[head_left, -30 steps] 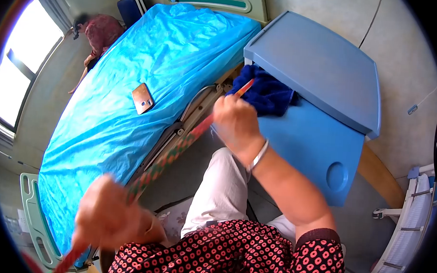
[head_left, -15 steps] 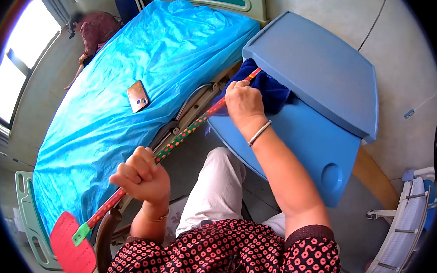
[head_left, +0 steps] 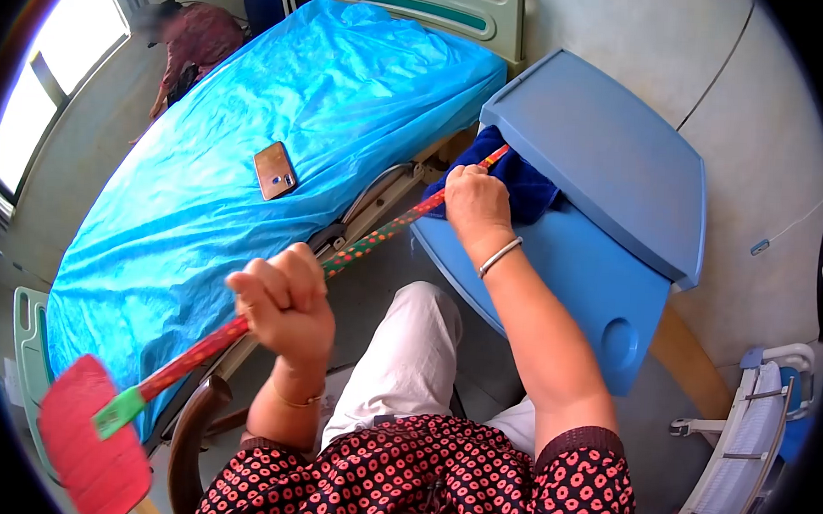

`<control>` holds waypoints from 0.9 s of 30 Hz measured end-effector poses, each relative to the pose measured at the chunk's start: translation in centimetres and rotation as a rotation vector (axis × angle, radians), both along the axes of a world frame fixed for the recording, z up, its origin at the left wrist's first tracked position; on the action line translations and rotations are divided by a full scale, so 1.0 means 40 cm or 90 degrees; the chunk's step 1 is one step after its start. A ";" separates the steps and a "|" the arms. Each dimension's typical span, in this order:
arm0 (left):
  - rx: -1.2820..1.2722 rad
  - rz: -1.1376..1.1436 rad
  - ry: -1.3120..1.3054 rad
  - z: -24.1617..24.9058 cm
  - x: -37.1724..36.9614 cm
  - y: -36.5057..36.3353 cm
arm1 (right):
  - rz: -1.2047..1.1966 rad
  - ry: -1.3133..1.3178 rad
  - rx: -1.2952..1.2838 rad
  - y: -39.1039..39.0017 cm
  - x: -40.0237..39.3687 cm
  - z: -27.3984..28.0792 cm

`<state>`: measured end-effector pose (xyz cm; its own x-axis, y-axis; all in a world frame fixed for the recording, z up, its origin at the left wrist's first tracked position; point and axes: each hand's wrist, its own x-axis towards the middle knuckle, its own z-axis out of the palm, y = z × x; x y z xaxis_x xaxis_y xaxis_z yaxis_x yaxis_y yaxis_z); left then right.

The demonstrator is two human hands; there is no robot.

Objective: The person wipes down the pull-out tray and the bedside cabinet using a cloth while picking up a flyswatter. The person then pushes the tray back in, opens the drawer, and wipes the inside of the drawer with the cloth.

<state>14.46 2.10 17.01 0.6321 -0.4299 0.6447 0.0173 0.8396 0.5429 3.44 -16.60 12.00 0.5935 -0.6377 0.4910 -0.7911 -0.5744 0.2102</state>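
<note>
A long stick [head_left: 369,240] wrapped in red and green dotted covering runs diagonally across the view. Its lower left end carries a flat red paddle [head_left: 91,436] with a green clip. My left hand [head_left: 290,302] is closed round the stick above the paddle. Near the stick's other end, my right hand [head_left: 478,205] grips it, with a metal bangle on the wrist. The far tip lies over a dark blue cloth [head_left: 525,184], which is partly under the raised top of the blue bedside table [head_left: 558,273].
A bed with a bright blue cover [head_left: 204,174] fills the left, a phone [head_left: 275,170] lying on it. Beyond it a person [head_left: 200,41] bends down near the window. A wooden chair arm [head_left: 188,440] is at lower left, a white-railed frame [head_left: 743,446] at lower right.
The paddle end has moved left and down and looks larger, with my left hand slightly higher. The camera view has shifted a little. Both hands keep their hold on the stick.
</note>
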 end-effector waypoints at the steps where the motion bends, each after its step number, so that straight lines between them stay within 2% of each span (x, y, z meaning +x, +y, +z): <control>1: 0.004 -0.012 -0.040 0.033 0.004 0.018 | 0.000 -0.007 0.024 0.022 0.005 0.013; 3: -0.016 -0.031 -0.086 0.095 0.021 0.067 | 0.029 -0.028 0.030 0.079 0.015 0.042; 5: -0.026 0.026 -0.106 0.144 0.024 0.111 | 0.102 -0.067 0.110 0.143 0.013 0.088; 7: -0.133 0.006 -0.091 0.191 0.019 0.156 | 0.131 -0.085 0.060 0.199 0.025 0.094; 11: -0.128 0.003 -0.177 0.235 0.027 0.194 | 0.162 -0.083 0.027 0.246 0.023 0.105; 12: -0.153 0.021 -0.130 0.219 0.019 0.178 | 0.141 -0.093 0.023 0.226 0.021 0.100; 14: -0.039 0.136 -0.158 0.135 0.029 0.110 | 0.092 -0.087 -0.009 0.143 0.006 0.081; 16: -0.057 0.044 -0.120 0.017 0.018 0.015 | 0.022 -0.034 -0.043 0.026 -0.009 0.016; 17: -0.059 0.040 -0.121 0.002 0.003 0.008 | 0.021 0.003 0.031 -0.001 -0.020 0.025; 19: 0.000 0.011 -0.131 -0.020 -0.017 0.010 | -0.009 0.016 0.003 -0.005 -0.015 0.014; 27: -0.043 0.027 -0.063 0.090 0.057 0.126 | 0.070 -0.015 0.063 0.153 0.034 0.057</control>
